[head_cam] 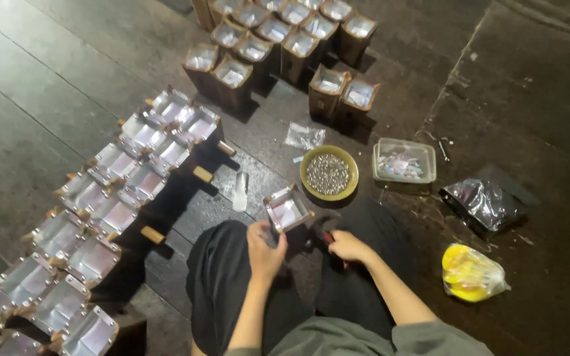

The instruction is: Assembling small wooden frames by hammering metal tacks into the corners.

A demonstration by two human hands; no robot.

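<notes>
Many lined wooden boxes (126,178) already stand in rows on the floor (47,79). The left hand (264,247) has its grip closed on 1 more box (287,209); the right hand (346,245) clasps a small tool, by my judgement mid-batch.

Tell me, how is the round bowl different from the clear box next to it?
The round bowl is yellowish with a circular rim; the clear box is see-through and rectangular. The round bowl holds many tiny shiny silver balls; the clear box holds pale, flat bits, too small to tell apart. Both sit open on the dark floor in front of the person.
</notes>
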